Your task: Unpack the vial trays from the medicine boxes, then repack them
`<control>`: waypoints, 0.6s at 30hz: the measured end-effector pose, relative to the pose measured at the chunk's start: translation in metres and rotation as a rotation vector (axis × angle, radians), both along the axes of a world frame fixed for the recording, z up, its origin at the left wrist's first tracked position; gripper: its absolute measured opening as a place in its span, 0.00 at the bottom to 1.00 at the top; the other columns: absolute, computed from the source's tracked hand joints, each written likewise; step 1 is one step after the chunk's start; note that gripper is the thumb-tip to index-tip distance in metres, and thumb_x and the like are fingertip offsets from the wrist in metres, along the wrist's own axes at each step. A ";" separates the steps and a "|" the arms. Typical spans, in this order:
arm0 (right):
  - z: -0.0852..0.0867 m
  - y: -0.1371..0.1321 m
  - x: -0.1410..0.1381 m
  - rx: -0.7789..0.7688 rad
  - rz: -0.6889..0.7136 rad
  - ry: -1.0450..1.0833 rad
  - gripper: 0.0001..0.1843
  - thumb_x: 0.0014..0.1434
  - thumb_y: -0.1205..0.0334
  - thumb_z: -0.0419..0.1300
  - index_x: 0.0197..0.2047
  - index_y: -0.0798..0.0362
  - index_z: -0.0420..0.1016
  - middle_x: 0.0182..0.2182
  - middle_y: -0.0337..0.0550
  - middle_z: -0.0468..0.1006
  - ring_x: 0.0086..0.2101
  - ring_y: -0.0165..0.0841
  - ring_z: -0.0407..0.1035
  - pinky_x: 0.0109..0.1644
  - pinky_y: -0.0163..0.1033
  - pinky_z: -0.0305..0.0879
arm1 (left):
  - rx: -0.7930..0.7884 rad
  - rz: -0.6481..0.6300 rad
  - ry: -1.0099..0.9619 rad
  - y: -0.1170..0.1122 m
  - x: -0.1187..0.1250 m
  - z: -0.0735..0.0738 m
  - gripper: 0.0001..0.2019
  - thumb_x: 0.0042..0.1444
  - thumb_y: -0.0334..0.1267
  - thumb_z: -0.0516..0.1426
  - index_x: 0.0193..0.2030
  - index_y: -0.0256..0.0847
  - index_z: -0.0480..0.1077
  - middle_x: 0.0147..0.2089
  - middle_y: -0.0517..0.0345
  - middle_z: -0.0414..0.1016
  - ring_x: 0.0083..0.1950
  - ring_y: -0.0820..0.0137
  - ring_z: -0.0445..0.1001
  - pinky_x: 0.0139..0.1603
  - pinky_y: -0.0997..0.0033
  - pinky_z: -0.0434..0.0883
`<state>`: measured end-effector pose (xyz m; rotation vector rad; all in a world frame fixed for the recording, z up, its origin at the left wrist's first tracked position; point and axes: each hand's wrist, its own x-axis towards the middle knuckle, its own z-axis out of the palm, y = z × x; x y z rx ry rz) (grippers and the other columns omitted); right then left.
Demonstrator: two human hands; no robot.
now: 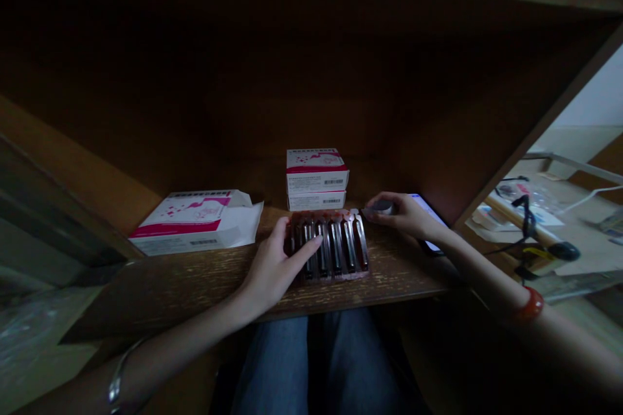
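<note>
My left hand [280, 259] grips the left side of a clear plastic tray of dark oral liquid vials [335, 248], its thumb lying across the top. Several slim vials stand side by side in the tray, which is by the shelf's front edge. At the tray's upper right corner, my right hand [402, 213] is closed around a small grey rounded object [382, 207], whose kind I cannot make out. Just behind the tray sit two stacked white and magenta medicine boxes [317, 172]. To the left lies another medicine box [192, 220] with its right end flap open.
A phone [428, 211] with a lit screen lies under my right forearm. The wooden shelf [195, 279] has side walls and a board overhead. Outside on the right are a metal-tipped rail [545, 240], cables and a cluttered pale surface [574, 207].
</note>
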<state>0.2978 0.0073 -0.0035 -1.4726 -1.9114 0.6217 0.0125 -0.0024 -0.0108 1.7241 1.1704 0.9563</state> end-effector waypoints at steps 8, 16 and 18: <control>-0.004 0.011 0.020 0.013 0.040 -0.123 0.13 0.49 0.51 0.67 0.35 0.50 0.80 0.37 0.44 0.81 0.40 0.42 0.74 0.43 0.42 0.66 | 0.086 0.093 0.402 0.005 -0.005 0.001 0.25 0.57 0.60 0.51 0.50 0.42 0.68 0.48 0.48 0.79 0.48 0.57 0.77 0.49 0.58 0.71; 0.002 0.015 0.031 0.006 0.065 -0.110 0.13 0.47 0.51 0.69 0.35 0.49 0.81 0.40 0.45 0.81 0.43 0.43 0.74 0.49 0.46 0.67 | 0.119 -0.035 0.748 0.027 -0.008 0.019 0.32 0.58 0.68 0.41 0.36 0.41 0.71 0.43 0.45 0.78 0.46 0.53 0.76 0.46 0.57 0.69; 0.004 0.016 0.029 0.018 0.046 -0.095 0.15 0.49 0.50 0.68 0.37 0.50 0.81 0.41 0.47 0.81 0.44 0.44 0.73 0.50 0.48 0.67 | 0.131 -0.070 0.781 0.032 -0.008 0.021 0.32 0.58 0.68 0.40 0.30 0.41 0.69 0.37 0.47 0.78 0.41 0.56 0.76 0.41 0.60 0.68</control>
